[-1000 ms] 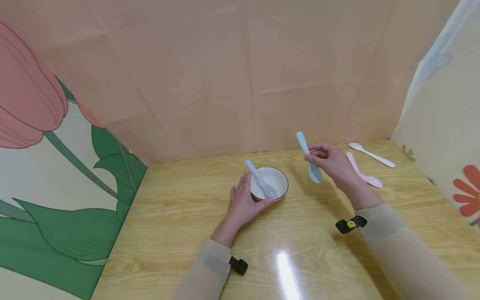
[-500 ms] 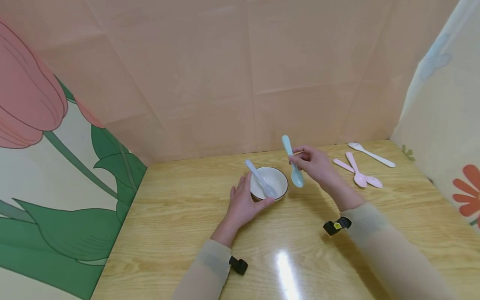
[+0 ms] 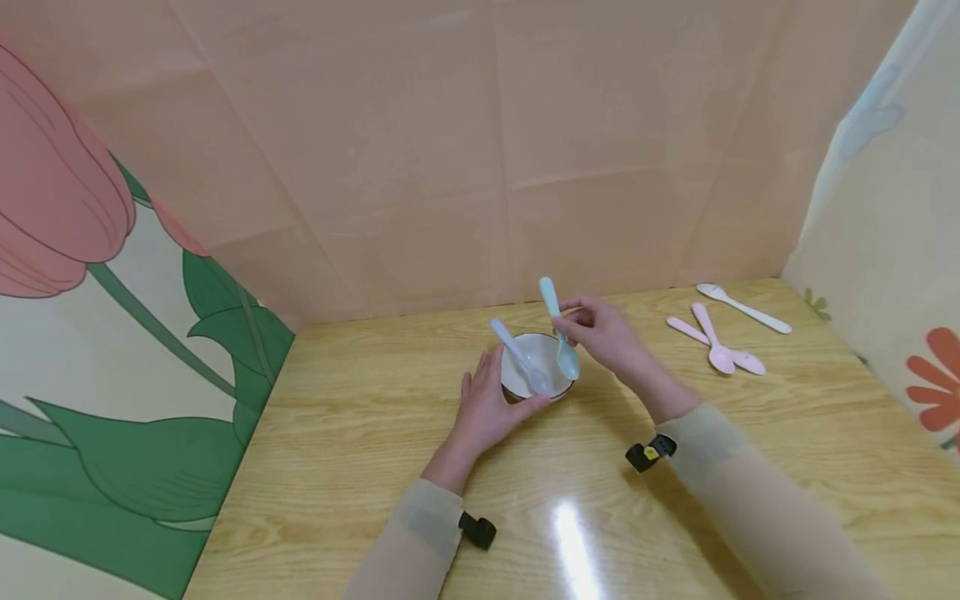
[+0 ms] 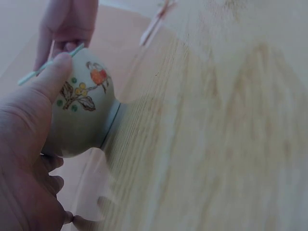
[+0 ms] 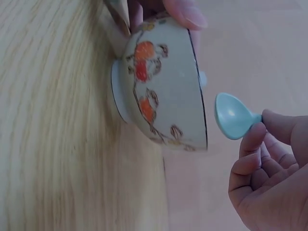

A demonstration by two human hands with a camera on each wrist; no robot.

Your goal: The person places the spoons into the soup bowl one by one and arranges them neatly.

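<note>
Head view: teal spoon (image 3: 567,362) held over bowl (image 3: 537,347)

Right hand (image 3: 609,337), right of frame centre: pinching teal spoon between thumb and fingers near its neck; handle tilts up and to the left. Spoon's head overlaps bowl's right side; right wrist view shows it apart from the rim.

Left hand (image 3: 486,412), centre of frame: holding bowl, thumb along near rim, other fingers at its left side. Bowl upright on table (image 3: 337,425). Blue spoon (image 3: 514,351) inside, handle leaning out over upper-left rim.

Right of frame: two pink spoons (image 3: 722,359) crossed, one over the other; white spoon (image 3: 747,312) just above them. Left wrist view: fruit-and-leaf pattern on bowl's outer wall.
</note>
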